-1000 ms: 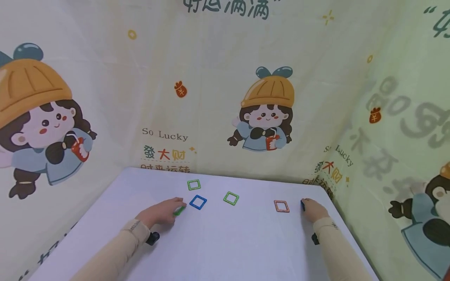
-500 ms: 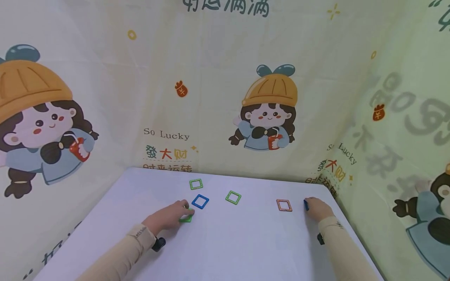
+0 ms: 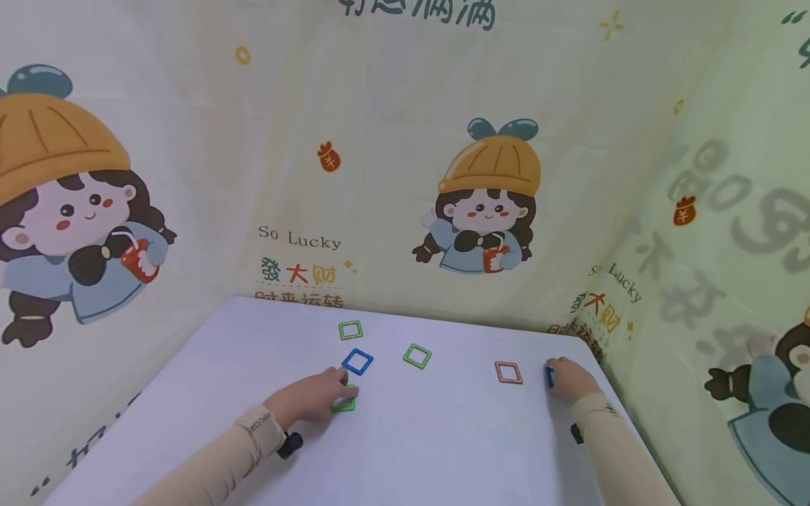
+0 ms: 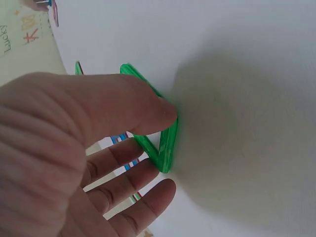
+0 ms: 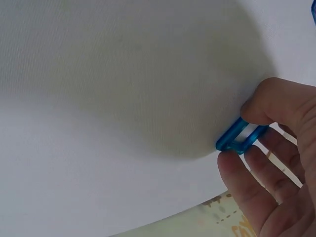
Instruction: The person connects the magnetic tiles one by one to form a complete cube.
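1. Left hand [image 3: 313, 395]: thumb and fingers pinch a green square frame [image 4: 170, 140] low over the white table [image 3: 430, 436], near the loose blue frame [image 3: 367, 367].
2. Right hand [image 3: 572, 379]: a narrow pinch holds another blue frame [image 5: 229, 137] near the table's right edge, right of the orange frame [image 3: 511, 383].
3. The step in hand looks like handling one frame per hand, with two green frames [image 3: 413, 363] [image 3: 351, 338] lying untouched farther back.
4. The next move probably calls for steady pinches, the left kept off the nearby blue frame.
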The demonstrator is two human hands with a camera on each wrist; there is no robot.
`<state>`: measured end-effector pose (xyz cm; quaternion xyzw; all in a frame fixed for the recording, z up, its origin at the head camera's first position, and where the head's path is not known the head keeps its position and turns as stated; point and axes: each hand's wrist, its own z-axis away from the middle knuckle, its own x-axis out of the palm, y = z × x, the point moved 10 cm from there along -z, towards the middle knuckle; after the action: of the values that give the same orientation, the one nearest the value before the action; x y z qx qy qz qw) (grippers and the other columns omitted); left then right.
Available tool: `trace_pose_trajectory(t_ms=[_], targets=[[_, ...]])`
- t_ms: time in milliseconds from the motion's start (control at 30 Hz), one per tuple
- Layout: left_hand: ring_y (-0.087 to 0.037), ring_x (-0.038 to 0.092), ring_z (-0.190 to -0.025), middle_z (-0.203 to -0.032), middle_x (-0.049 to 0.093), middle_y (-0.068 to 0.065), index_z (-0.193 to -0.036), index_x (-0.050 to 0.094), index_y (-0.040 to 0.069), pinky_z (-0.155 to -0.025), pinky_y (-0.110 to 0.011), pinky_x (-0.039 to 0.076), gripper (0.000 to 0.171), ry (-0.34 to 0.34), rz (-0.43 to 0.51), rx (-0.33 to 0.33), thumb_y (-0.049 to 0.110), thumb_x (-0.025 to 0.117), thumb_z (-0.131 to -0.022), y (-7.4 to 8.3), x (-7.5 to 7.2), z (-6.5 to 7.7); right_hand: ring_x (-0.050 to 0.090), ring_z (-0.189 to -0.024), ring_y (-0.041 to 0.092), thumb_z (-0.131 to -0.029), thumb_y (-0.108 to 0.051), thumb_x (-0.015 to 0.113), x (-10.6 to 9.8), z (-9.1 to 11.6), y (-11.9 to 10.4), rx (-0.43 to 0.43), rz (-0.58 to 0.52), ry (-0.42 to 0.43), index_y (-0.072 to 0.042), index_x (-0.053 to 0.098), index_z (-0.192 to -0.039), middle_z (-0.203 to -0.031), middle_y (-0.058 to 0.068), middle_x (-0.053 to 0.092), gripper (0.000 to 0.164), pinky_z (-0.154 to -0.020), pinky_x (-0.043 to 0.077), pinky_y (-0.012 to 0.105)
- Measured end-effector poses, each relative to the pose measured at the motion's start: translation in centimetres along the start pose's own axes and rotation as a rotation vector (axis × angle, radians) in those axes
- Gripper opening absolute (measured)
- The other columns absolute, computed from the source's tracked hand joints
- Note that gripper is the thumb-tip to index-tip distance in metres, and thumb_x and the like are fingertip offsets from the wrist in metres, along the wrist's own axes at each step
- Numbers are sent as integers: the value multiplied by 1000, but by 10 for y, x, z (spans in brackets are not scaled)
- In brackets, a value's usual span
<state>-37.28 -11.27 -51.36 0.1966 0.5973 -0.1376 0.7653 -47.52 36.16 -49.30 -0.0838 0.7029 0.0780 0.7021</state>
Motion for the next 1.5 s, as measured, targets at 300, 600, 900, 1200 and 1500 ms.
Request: trace_pose_trajectory(t_ms=[300, 600, 900, 1200, 1500], targets=[[-19, 54, -118, -139, 56, -6, -141, 64, 35, -100, -38, 53, 67, -12, -78, 49, 2, 77, -84, 18, -4, 3, 64, -96, 45, -75, -2, 79, 0, 1, 8, 50, -48, -13, 8, 62, -129, -119, 32, 62, 58, -80, 56, 60], [-15, 53, -104, -129, 60, 0, -138, 66, 36, -91, -32, 54, 61, -8, -104, 139, 5, 78, -87, 36, 1, 5, 62, -96, 47, -74, -1, 79, 6, 3, 10, 31, -99, -21, 9, 62, -126, -120, 30, 59, 56, -81, 55, 61], [-16, 56, -104, -126, 62, 0, -135, 68, 34, -91, -33, 55, 61, 54, -113, 212, 4, 78, -84, 56, -2, 1, 63, -101, 43, -73, -2, 75, 2, 12, 6, -4, -150, -17, 11, 59, -127, -120, 30, 59, 58, -90, 54, 59], [-18, 56, -112, -131, 60, 0, -137, 66, 33, -96, -35, 55, 59, 46, -106, 197, 1, 74, -87, 67, 1, -4, 65, -101, 40, -77, -8, 79, -1, 21, 1, -2, -209, -57, 13, 58, -129, -114, 30, 66, 59, -91, 54, 58], [-21, 57, -117, -136, 59, -2, -141, 64, 30, -101, -37, 54, 57, 71, -126, 221, 2, 70, -91, 77, 2, -6, 66, -102, 34, -75, -9, 84, -2, 34, -16, -97, -265, -10, 12, 57, -130, -118, 27, 68, 64, -89, 56, 53]])
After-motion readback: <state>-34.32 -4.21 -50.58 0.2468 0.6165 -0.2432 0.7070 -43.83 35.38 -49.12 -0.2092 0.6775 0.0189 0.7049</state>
